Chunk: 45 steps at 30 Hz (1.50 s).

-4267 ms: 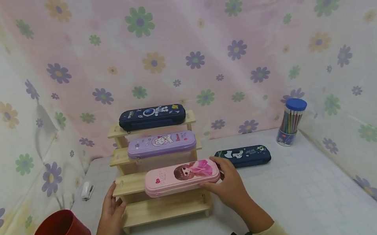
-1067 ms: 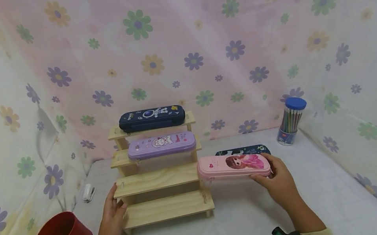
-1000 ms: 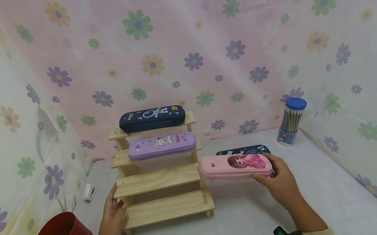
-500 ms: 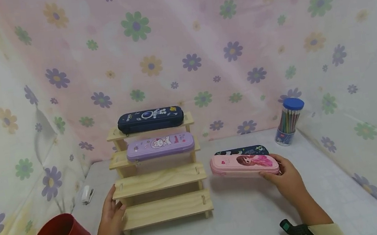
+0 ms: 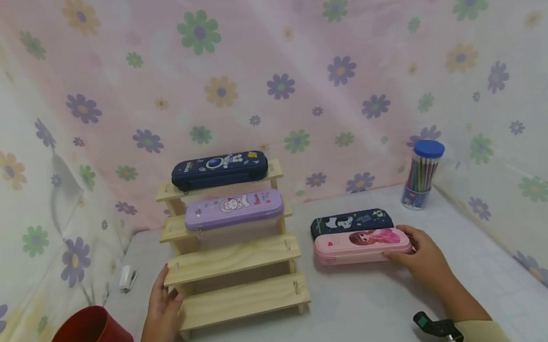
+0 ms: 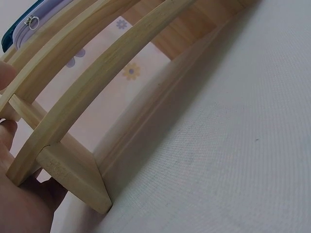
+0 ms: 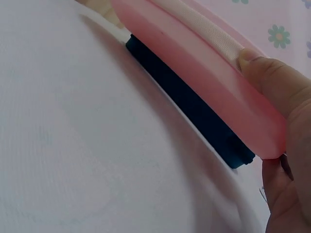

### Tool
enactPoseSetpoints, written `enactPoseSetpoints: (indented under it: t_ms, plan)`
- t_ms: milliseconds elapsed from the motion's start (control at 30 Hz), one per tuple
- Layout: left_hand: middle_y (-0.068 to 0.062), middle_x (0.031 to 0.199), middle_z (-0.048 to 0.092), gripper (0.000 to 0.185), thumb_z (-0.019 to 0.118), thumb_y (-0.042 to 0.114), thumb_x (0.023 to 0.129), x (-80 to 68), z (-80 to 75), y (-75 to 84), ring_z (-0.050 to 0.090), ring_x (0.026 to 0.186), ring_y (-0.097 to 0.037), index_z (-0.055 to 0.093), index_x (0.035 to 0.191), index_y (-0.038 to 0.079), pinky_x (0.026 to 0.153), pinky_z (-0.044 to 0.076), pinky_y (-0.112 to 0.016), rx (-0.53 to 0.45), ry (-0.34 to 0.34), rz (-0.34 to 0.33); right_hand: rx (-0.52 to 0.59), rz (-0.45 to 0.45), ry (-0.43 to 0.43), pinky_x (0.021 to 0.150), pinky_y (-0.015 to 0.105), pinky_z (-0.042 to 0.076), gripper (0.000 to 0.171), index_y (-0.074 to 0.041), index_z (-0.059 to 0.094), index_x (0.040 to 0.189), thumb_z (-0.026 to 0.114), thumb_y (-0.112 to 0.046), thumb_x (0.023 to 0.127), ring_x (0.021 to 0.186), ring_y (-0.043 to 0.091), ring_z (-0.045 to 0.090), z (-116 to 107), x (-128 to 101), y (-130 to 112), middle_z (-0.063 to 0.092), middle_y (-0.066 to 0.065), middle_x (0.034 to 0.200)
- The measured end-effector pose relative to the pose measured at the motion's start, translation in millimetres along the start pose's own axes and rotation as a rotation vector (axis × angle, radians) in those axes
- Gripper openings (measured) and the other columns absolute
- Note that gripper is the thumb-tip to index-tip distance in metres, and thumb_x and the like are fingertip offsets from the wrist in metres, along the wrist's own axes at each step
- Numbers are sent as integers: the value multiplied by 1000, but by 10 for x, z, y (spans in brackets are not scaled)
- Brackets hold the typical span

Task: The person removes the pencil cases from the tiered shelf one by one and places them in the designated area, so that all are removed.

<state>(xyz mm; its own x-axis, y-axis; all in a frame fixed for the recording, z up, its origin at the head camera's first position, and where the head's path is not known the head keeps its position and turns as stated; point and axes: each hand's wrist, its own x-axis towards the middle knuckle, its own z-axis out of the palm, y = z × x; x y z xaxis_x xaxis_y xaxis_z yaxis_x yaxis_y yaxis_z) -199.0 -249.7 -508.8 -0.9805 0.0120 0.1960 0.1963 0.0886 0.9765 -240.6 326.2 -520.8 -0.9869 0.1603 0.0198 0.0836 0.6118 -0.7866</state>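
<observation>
Carried off the wooden rack and now gripped at its right end by right hand fingers, pink pencil case nearly on the surface just before the dark case: lower flat, release gently, left hand steadying rack.

No readable text anywhere. Only blurred small lettering on the purple pencil case at frame centre and on the navy pencil case above it, too small to make out.

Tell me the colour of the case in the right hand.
Pink case, best seen in the head view.
</observation>
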Motion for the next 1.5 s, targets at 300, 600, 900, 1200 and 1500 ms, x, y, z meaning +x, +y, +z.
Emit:
enactPoseSetpoints:
  t_ms: [300, 600, 900, 1200, 1500]
  plan:
    - [-8, 177, -4, 73, 39, 0, 109, 11, -14, 19, 11, 157, -52, 1, 169, 15, 101, 33, -3, 18, 1, -43, -38, 37, -42, 117, 67, 33, 115, -7, 30, 164, 78, -70, 80, 151, 51, 31, 9, 15, 91, 32, 28, 165]
    - [-13, 177, -2, 73, 38, -3, 109, 3, -4, 15, 11, 156, -53, 0, 169, 12, 101, 34, -3, 5, 0, -40, -136, 70, -92, 115, 70, 31, 117, -11, 21, 168, 72, -73, 83, 151, 54, 28, 39, 49, 196, 28, 29, 167]
    - [-9, 177, -3, 73, 38, -1, 110, -1, -20, 55, 9, 158, -49, -1, 169, 15, 105, 31, -4, 23, -2, -58, -163, 16, -91, 116, 71, 27, 113, -10, 19, 168, 69, -72, 87, 154, 53, 24, 40, 60, 183, 26, 28, 169]
    - [-7, 177, -1, 73, 38, 4, 111, 7, -25, 58, 10, 160, -42, -1, 170, 20, 104, 31, -4, 24, -3, -102, -157, -2, -88, 118, 71, 24, 113, -8, 14, 168, 69, -67, 90, 155, 53, 21, 40, 81, 186, 24, 27, 170]
    - [-12, 177, 0, 71, 37, 0, 110, -13, -10, 49, 13, 156, -49, 2, 170, 17, 100, 35, -4, 0, -8, -57, -171, 2, -97, 119, 71, 22, 107, -7, 10, 169, 71, -56, 95, 155, 53, 19, 35, 35, 153, 21, 27, 171]
